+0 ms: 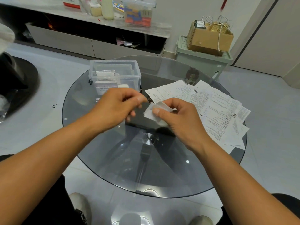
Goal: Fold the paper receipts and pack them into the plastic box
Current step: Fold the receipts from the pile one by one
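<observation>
1. A round smoked-glass table (113, 159) stood on a pale tiled floor, with a low media cabinet (90, 44) along the far wall
2. A clear plastic box (115, 73) sat open at the table's far left edge, holding a few folded receipts (105, 78) stacked against its left side
3. A loose spread of unfolded receipts (215, 111) covered the table's right side, overlapping one another
4. The right hand (180, 117) pinched a small folded receipt (151, 112) between thumb and curled fingers, above the table's middle
5. The left hand (116, 106) hovered just beside it, fingers curled inward, thumb and forefinger close together (motion blur hid whether they gripped the paper's edge)
6. A pale green storage bin (203, 62) carried a cardboard box (209, 38) beyond the table
</observation>
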Available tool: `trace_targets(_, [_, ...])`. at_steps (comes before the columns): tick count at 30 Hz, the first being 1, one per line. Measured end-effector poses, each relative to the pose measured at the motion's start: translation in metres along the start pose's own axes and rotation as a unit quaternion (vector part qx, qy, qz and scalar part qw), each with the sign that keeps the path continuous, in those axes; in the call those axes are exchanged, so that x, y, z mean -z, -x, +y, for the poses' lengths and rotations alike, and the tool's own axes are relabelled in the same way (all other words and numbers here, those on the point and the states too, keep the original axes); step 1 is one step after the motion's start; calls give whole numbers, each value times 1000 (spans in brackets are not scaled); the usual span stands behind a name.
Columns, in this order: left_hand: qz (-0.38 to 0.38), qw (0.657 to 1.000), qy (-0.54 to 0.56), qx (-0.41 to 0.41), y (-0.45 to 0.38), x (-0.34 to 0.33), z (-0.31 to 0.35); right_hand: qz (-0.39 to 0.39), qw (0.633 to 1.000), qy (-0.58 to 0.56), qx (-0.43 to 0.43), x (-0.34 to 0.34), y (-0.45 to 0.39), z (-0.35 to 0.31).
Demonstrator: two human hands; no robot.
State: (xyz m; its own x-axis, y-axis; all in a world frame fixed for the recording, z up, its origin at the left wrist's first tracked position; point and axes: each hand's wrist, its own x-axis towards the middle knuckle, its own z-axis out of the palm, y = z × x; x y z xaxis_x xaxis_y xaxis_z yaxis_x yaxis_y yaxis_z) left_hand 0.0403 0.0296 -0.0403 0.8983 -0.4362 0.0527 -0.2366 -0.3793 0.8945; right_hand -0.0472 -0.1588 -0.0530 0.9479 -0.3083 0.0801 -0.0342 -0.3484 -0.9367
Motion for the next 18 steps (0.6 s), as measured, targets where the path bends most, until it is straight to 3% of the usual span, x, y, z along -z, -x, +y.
trace_targets(2, [124, 975, -166, -79, -5, 13, -6, 5, 993, 116, 28, 1, 0, -1])
trace_targets(3, [151, 958, -228, -90, -7, 19, -10, -13, 986, 163, 29, 1, 1, -3])
trace_targets(6, [119, 937, -327, -42, -12, 28, -26, -79, 973, 215, 3, -4, 6, -1])
trace_targets(9, [103, 927, -359, -45, -12, 27, -33, -78, 972, 219, 17, -6, 6, 1])
trace_targets(13, [118, 971, -205, -38, -16, 23, -23, -54, 987, 154, 2, 0, 2, 0])
trace_targets(16, [103, 994, -12, 43, -16, 20, -14, -59, 991, 119, -11, 3, -1, -1])
trace_targets(18, [62, 986, 117, 97, -15, 19, -10, -86, 992, 88, -18, 4, -1, -2])
